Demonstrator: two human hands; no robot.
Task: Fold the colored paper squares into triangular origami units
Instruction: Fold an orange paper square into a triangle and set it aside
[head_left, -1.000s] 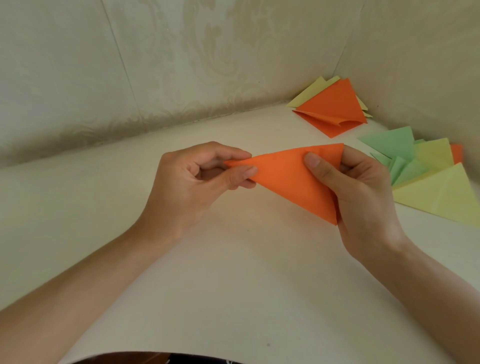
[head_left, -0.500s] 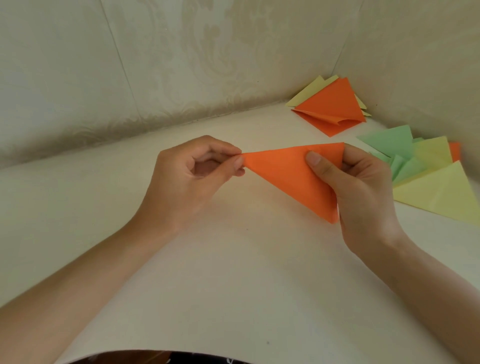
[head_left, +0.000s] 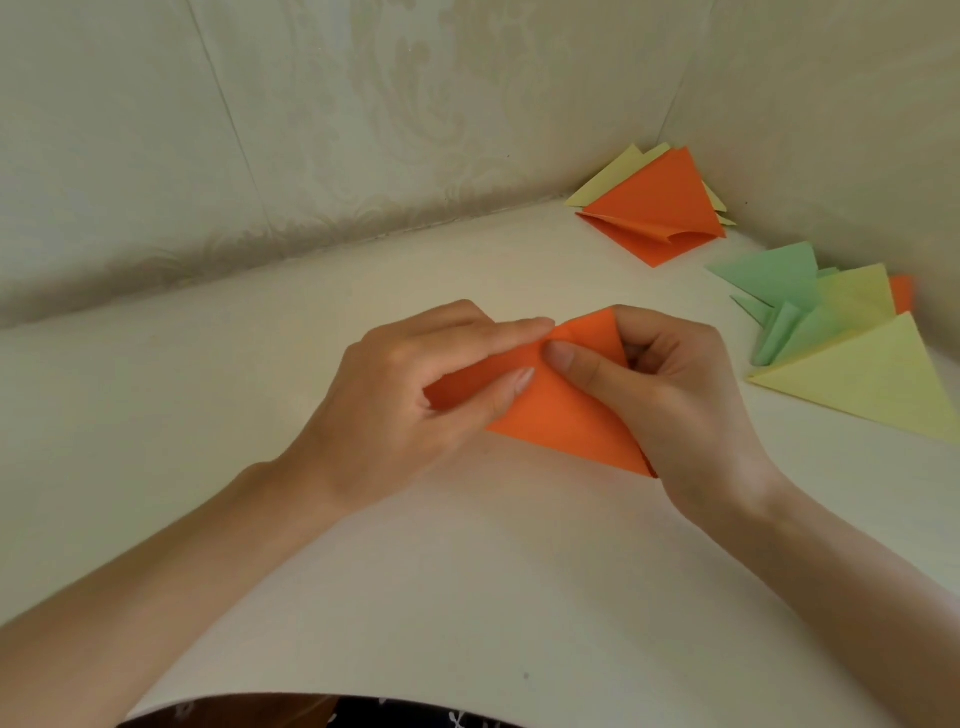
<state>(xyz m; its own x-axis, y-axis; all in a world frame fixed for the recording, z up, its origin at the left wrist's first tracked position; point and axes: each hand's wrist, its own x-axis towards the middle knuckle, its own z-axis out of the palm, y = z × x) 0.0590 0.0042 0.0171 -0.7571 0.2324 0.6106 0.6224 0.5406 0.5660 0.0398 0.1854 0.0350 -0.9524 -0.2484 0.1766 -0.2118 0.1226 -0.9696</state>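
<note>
An orange paper triangle (head_left: 563, 418) lies between my hands at the middle of the white table (head_left: 467, 597). My left hand (head_left: 415, 395) pinches its left corner, folded over toward the middle, with thumb below and forefinger on top. My right hand (head_left: 675, 395) grips the paper's right side, its thumb pressing on the top face where the two hands meet. The paper's lower point sticks out under my right palm. Part of the fold is hidden by my fingers.
A stack of orange and yellow paper squares (head_left: 654, 208) lies in the far corner against the wall. Folded green, yellow and orange triangles (head_left: 852, 353) are heaped at the right edge. Walls close the table at the back and right.
My left hand has carried the triangle's left tip rightward over the paper to meet my right thumb. The long flat triangle is now folded shorter. Both hands have dropped lower toward the table.
</note>
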